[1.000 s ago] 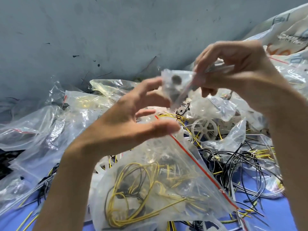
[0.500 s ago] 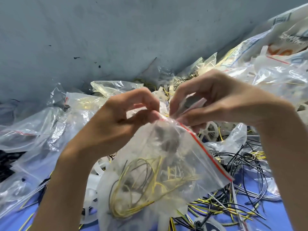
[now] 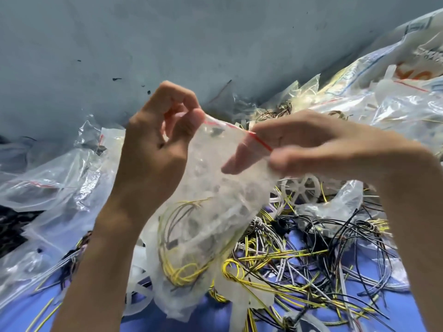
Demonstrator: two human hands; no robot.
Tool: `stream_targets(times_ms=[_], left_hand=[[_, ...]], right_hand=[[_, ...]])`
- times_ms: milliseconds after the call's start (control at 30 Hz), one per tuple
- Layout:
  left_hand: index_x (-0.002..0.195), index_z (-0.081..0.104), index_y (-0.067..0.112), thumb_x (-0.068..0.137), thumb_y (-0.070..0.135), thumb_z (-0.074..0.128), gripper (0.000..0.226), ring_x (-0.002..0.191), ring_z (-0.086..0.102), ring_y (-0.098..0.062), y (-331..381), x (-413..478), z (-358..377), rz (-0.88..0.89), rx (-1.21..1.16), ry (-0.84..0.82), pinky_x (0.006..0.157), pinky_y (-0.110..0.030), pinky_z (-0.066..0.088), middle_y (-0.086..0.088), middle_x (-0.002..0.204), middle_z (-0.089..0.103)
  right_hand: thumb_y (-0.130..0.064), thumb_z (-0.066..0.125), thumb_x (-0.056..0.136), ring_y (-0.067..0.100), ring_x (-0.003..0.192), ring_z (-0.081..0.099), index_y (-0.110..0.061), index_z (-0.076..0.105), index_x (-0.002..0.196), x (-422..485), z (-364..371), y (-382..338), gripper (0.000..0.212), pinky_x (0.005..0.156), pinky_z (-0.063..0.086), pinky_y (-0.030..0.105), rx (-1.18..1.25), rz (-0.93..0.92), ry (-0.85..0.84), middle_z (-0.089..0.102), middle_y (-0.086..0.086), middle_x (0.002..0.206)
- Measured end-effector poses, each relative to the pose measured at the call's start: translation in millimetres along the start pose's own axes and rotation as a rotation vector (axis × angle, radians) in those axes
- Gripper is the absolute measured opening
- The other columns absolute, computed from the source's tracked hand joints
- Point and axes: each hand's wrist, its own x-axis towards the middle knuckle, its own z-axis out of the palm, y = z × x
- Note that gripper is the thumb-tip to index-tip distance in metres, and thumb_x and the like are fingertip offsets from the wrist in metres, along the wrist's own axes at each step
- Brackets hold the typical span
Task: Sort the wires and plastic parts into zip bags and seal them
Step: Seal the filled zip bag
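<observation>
Cutting off at the bottom edge, both forearms leave the frame; elbows are out of sight. Contents of the clear plastic zip bag with red seal strip [image 3: 215, 200] read poorly through crinkled film. Looped yellow wires [image 3: 182, 271] sit low in it, with dark bits higher up that I cannot identify. Motion blur softens the right fingers.

The bag hangs in the air between both hands, mouth up, above the pile. Left hand [image 3: 155, 149] pinches the bag's upper left corner between thumb and bent forefinger, other fingers curled. Right hand [image 3: 311, 144] pinches the red strip's other end, fingers bunched on the film. Whether the strip is pressed closed: cannot tell.

Below, a tangle of loose black, yellow and white wires [image 3: 311, 255] lies on a blue table surface [image 3: 395, 307]. A white spoked plastic wheel [image 3: 299, 188] sits just under the right hand. Heap of crumpled clear bags [image 3: 48, 178] at left, printed plastic bags [image 3: 407, 68] far right. Behind, a grey-blue wall [image 3: 167, 39] carries dark scuffs.
</observation>
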Motion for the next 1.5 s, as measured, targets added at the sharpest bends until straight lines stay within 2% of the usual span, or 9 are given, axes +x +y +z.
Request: stream_targets(times_ms=[167, 333, 433, 567, 667, 767, 933, 1233, 1500], left_hand=[[0.101, 0.045, 0.035, 0.091, 0.039, 0.058, 0.016, 0.085, 0.044, 0.004, -3, 8, -15, 0.139, -0.062, -0.03, 0.081, -0.008, 0.033, 0.009, 0.092, 0.047], [0.126, 0.034, 0.036, 0.065, 0.064, 0.071, 0.077, 0.101, 0.054, 0.014, -28, 0, -9, -0.43, -0.102, -0.396, 0.075, -0.005, 0.045, 0.009, 0.125, 0.049], [0.123, 0.052, 0.018, 0.064, 0.048, 0.066, 0.067, 0.093, 0.065, 0.002, -37, -7, -4, -0.632, -0.116, -0.564, 0.084, -0.017, 0.05, 0.002, 0.107, 0.069], [0.08, 0.064, 0.008, 0.083, 0.02, 0.065, 0.013, 0.069, 0.063, 0.0, -28, -8, 8, -0.536, -0.144, -0.536, 0.07, -0.011, 0.046, 0.0, 0.072, 0.069], [0.073, 0.059, 0.01, 0.085, 0.017, 0.065, 0.016, 0.064, 0.057, -0.006, -23, -7, 12, -0.476, -0.123, -0.447, 0.068, -0.02, 0.045, 0.004, 0.065, 0.061], [0.071, 0.055, 0.015, 0.084, 0.022, 0.07, 0.021, 0.062, 0.048, -0.008, -14, -3, 11, -0.369, -0.171, -0.304, 0.062, -0.021, 0.039, 0.008, 0.061, 0.052], [0.068, 0.052, 0.016, 0.08, 0.029, 0.059, 0.02, 0.058, 0.044, -0.008, -9, -4, 17, -0.357, -0.203, -0.294, 0.057, -0.02, 0.036, 0.009, 0.057, 0.048], [0.068, 0.046, 0.01, 0.09, 0.034, 0.048, 0.032, 0.059, 0.044, -0.005, -9, -4, 20, -0.311, -0.171, -0.028, 0.058, -0.012, 0.037, 0.003, 0.063, 0.046], [0.07, 0.052, 0.026, 0.089, 0.041, 0.052, 0.024, 0.061, 0.054, -0.006, -18, -2, 17, -0.356, -0.12, 0.127, 0.079, -0.044, 0.051, 0.017, 0.061, 0.055]], right_hand=[[-0.037, 0.056, 0.087, 0.022, 0.085, 0.062, -0.028, 0.062, 0.074, 5, -4, 17, 0.016, 0.08, 0.046, 0.038, -0.176, -0.039, 0.53, 0.068, 0.005, 0.087], [-0.033, 0.055, 0.082, 0.02, 0.081, 0.057, -0.025, 0.06, 0.067, 10, -13, 37, 0.018, 0.075, 0.058, 0.04, 0.118, 0.049, 0.813, 0.06, 0.013, 0.085], [-0.031, 0.056, 0.084, 0.021, 0.085, 0.06, -0.023, 0.062, 0.066, 10, -14, 44, 0.02, 0.081, 0.057, 0.041, 0.13, 0.066, 0.815, 0.055, 0.008, 0.09], [-0.036, 0.055, 0.082, 0.03, 0.093, 0.062, -0.021, 0.063, 0.066, 12, -15, 49, 0.024, 0.091, 0.051, 0.047, 0.041, 0.126, 0.82, 0.06, 0.012, 0.098], [-0.036, 0.053, 0.082, 0.023, 0.08, 0.058, -0.023, 0.061, 0.066, 9, -17, 48, 0.022, 0.077, 0.054, 0.035, 0.014, 0.124, 0.854, 0.061, 0.015, 0.085], [-0.033, 0.055, 0.087, 0.031, 0.076, 0.052, -0.024, 0.061, 0.065, 5, -22, 45, 0.025, 0.082, 0.046, 0.065, 0.111, 0.128, 0.949, 0.054, 0.031, 0.084], [-0.017, 0.051, 0.096, 0.021, 0.088, 0.064, -0.024, 0.059, 0.066, 3, -24, 48, 0.032, 0.071, 0.059, 0.03, 0.198, 0.154, 0.876, 0.06, 0.002, 0.085], [-0.017, 0.049, 0.097, 0.022, 0.089, 0.062, -0.027, 0.061, 0.062, -1, -28, 47, 0.039, 0.08, 0.058, 0.032, 0.198, 0.14, 0.796, 0.061, -0.004, 0.076], [-0.05, 0.052, 0.079, 0.016, 0.094, 0.063, -0.015, 0.063, 0.082, -4, -23, 43, 0.037, 0.094, 0.051, 0.042, 0.096, 0.285, 0.56, 0.067, 0.008, 0.091]])
